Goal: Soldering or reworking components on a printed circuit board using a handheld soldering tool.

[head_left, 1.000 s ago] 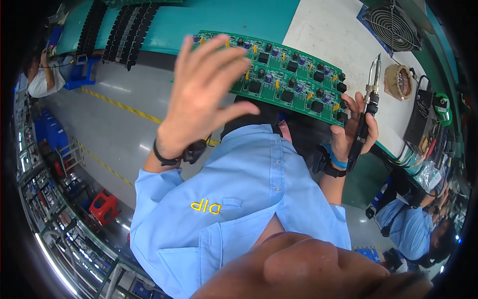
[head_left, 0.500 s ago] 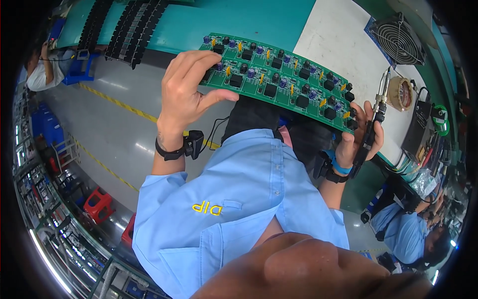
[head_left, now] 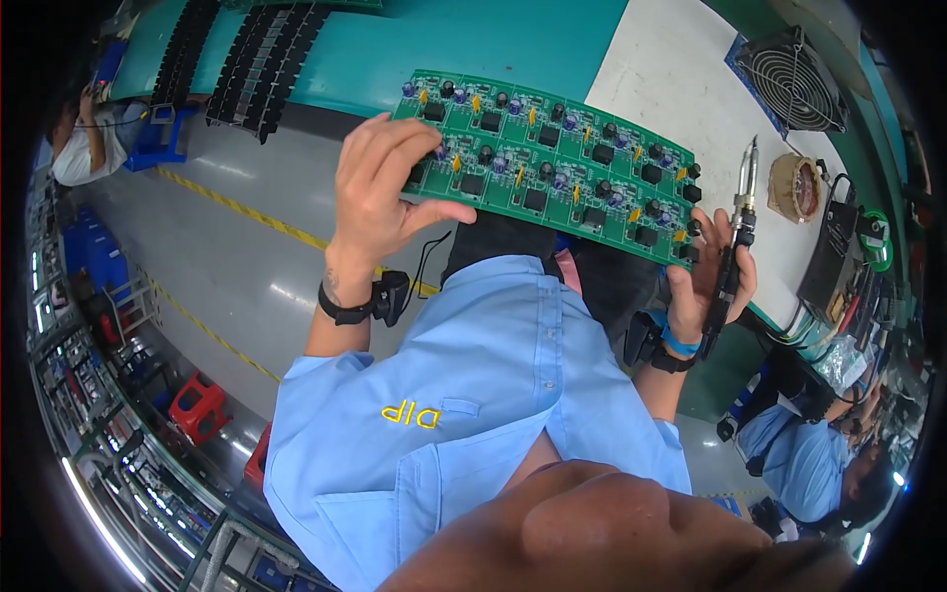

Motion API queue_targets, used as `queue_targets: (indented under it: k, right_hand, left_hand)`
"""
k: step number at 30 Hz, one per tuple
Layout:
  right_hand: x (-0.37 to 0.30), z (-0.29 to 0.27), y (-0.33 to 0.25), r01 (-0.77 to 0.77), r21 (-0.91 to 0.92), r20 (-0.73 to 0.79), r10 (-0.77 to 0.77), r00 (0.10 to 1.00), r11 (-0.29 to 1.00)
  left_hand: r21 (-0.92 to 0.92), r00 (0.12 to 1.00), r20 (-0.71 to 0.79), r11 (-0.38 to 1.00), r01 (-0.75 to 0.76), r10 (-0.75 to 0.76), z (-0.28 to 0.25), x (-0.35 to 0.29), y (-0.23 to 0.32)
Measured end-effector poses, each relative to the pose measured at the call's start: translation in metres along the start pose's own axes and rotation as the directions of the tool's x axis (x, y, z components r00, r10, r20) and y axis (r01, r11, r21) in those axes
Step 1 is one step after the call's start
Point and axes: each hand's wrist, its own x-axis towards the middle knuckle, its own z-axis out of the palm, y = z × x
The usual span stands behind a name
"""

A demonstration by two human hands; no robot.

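Observation:
A long green circuit board panel (head_left: pixel 533 166) is held up between my hands, in front of my body. Rows of black blocks, dark round parts and yellow parts stand on its upper face. My left hand (head_left: pixel 373 197) grips its left end, thumb along the near edge and fingers curled over the top. At the right end, my right hand (head_left: pixel 691 301) pinches the panel's corner by thumb and fingertips. That same hand also holds a soldering iron (head_left: pixel 728 271), its metal tip pointing away from me, beside the panel and apart from it.
A teal and white worktable (head_left: pixel 646 64) lies beyond the panel. On its right are a black fan (head_left: pixel 792 81), a round brown container (head_left: pixel 794 187) and a green solder spool (head_left: pixel 873 237). Black slotted racks (head_left: pixel 261 69) stand far left. Other people sit at both sides.
The panel has tilted slightly, its near right part shifting a little left. My left hand has moved slightly right and down with it. The soldering iron has swung slightly to the left.

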Motion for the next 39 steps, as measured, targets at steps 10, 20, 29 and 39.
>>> queue_targets:
  k: [10, 20, 29, 39]
  right_hand:
    - [-0.017, 0.001, 0.001, -0.090, -0.049, 0.028, 0.092, 0.995, 0.995]
    - [-0.011, 0.011, -0.001, -0.003, -0.066, 0.020, 0.004, 1.000, 0.998]
    - [-0.016, 0.013, -0.004, 0.036, -0.070, 0.042, -0.033, 0.999, 0.997]
    - [-0.001, -0.005, -0.005, 0.156, -0.057, -0.195, -0.164, 0.967, 0.986]
  left_hand:
    - [-0.345, 0.800, -0.471, 0.912, 0.223, -0.373, 0.052, -0.034, 0.017]
    - [-0.846, 0.721, 0.533, -0.280, 0.453, -0.443, 0.083, -0.057, 0.054]
    - [-0.828, 0.711, 0.557, -0.346, 0.440, -0.428, 0.078, -0.021, 0.075]
    - [-0.751, 0.752, 0.641, -0.323, 0.575, -0.153, 0.051, 0.016, -0.037]
